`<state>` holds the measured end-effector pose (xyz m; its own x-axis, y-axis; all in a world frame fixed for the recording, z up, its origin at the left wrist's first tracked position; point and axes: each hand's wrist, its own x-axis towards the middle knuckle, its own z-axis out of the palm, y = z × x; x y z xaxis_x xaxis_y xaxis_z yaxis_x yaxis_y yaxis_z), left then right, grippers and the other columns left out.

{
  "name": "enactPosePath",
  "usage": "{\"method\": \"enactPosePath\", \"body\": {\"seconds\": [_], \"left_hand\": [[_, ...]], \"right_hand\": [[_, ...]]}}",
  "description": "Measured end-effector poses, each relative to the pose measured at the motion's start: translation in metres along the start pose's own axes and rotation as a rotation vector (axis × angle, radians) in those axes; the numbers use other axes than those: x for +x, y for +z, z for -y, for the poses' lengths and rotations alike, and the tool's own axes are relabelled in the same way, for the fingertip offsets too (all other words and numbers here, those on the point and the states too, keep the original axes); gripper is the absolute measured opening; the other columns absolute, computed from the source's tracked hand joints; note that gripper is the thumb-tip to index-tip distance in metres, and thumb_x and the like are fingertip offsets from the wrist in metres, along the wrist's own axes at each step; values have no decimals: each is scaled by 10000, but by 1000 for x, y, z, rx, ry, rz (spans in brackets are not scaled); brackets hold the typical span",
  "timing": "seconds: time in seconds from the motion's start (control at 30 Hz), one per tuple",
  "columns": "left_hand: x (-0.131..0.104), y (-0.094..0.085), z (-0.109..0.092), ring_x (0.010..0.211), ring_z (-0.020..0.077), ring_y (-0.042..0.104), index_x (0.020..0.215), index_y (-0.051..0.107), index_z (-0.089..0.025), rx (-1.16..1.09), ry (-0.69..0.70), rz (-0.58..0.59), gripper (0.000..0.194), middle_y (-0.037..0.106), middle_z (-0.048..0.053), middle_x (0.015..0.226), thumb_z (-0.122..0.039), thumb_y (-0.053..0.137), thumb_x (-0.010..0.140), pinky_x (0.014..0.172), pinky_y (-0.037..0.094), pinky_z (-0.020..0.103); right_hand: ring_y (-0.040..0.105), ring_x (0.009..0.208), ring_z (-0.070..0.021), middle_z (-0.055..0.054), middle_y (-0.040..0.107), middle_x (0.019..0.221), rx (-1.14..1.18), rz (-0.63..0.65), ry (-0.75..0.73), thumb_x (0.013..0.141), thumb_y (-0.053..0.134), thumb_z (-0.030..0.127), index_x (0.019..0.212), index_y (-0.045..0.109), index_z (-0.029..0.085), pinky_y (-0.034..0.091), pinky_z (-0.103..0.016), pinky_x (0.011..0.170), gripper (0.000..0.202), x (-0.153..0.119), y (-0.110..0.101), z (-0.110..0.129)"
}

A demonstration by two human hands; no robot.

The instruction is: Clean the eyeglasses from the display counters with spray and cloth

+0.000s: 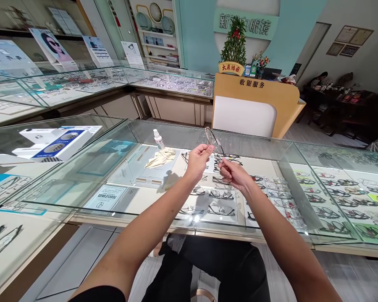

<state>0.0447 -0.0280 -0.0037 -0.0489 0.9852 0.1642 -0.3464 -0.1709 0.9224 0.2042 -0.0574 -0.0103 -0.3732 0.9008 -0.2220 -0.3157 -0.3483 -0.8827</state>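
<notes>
A pair of thin-framed glasses [210, 135] is held up above the glass display counter [164, 138], with a dark temple arm running down to the right. My left hand [199, 161] pinches the glasses near the lens rim. With thumb and fingers closed, my right hand [234, 172] grips the lower end of the temple. Left of my hands, a crumpled cream cloth [160, 158] lies on the counter, and a small white spray bottle [158, 139] stands just behind it.
Rows of glasses [221, 209] lie inside the counter beneath my hands. An opened blue-and-white box [59, 144] sits on the glass at left. Beyond stands a yellow cashier desk [255, 89] with a plant [234, 44]. More display cases [173, 84] line the back.
</notes>
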Motion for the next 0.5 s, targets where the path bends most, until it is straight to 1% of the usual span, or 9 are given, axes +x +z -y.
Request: {"method": "enactPosePath", "body": {"seconds": [0.1, 0.17, 0.23, 0.3, 0.33, 0.37, 0.43, 0.47, 0.5], "left_hand": [[0, 0, -1, 568, 72, 319, 786, 693, -169, 14, 2, -7, 533, 474, -47, 648, -630, 917, 642, 542, 267, 234], [2, -2, -4, 561, 73, 301, 784, 692, -171, 22, 11, 10, 531, 448, -51, 629, -635, 913, 653, 539, 255, 238], [5, -8, -9, 561, 75, 294, 778, 695, -171, 41, 20, 63, 519, 443, -46, 623, -631, 910, 669, 543, 250, 239], [10, -16, -15, 565, 76, 304, 785, 713, -169, 72, -7, 173, 495, 449, -37, 625, -610, 914, 685, 559, 269, 239], [11, -20, -18, 565, 76, 311, 782, 719, -168, 91, -49, 252, 481, 451, -32, 627, -595, 919, 688, 565, 278, 241], [13, -24, -21, 562, 77, 317, 776, 722, -167, 110, -111, 343, 470, 457, -26, 631, -583, 923, 690, 566, 284, 244], [15, -29, -25, 551, 78, 328, 740, 712, -163, 138, -264, 533, 460, 491, -1, 653, -563, 933, 685, 551, 277, 253], [15, -31, -26, 545, 78, 330, 719, 704, -161, 147, -332, 612, 459, 516, 16, 671, -554, 938, 680, 539, 265, 258], [15, -32, -26, 540, 78, 333, 705, 701, -159, 153, -382, 671, 455, 539, 33, 692, -544, 941, 676, 530, 256, 262]], "right_hand": [[158, 455, -60, 111, 371, 458, -25, -4, -6, 788, 815, 685, 815, 652, 184, 139, -201, 431, 528, 1, 0, -2], [162, 457, -61, 100, 402, 483, -102, 25, 12, 800, 782, 721, 840, 674, 179, 140, -212, 436, 553, -2, -5, 2], [181, 460, -67, 80, 418, 501, -257, 104, 54, 835, 707, 773, 838, 707, 165, 140, -230, 447, 608, -10, -14, 11], [214, 479, -80, 67, 388, 510, -416, 143, 20, 869, 644, 796, 796, 722, 158, 153, -248, 469, 647, -21, -26, 25], [237, 503, -88, 63, 379, 531, -466, 104, -63, 877, 654, 776, 795, 729, 164, 173, -255, 487, 623, -26, -31, 32], [266, 536, -99, 56, 388, 568, -498, 25, -188, 871, 697, 735, 838, 747, 175, 202, -261, 507, 563, -31, -34, 39], [331, 620, -125, 41, 422, 669, -544, -131, -421, 843, 789, 629, 1046, 788, 223, 277, -272, 562, 454, -38, -37, 47], [350, 656, -136, 37, 425, 712, -566, -169, -495, 826, 822, 583, 1171, 782, 255, 307, -278, 592, 477, -40, -35, 49], [355, 681, -143, 36, 413, 741, -589, -172, -528, 814, 840, 549, 1278, 758, 281, 326, -284, 617, 542, -40, -33, 50]]}}
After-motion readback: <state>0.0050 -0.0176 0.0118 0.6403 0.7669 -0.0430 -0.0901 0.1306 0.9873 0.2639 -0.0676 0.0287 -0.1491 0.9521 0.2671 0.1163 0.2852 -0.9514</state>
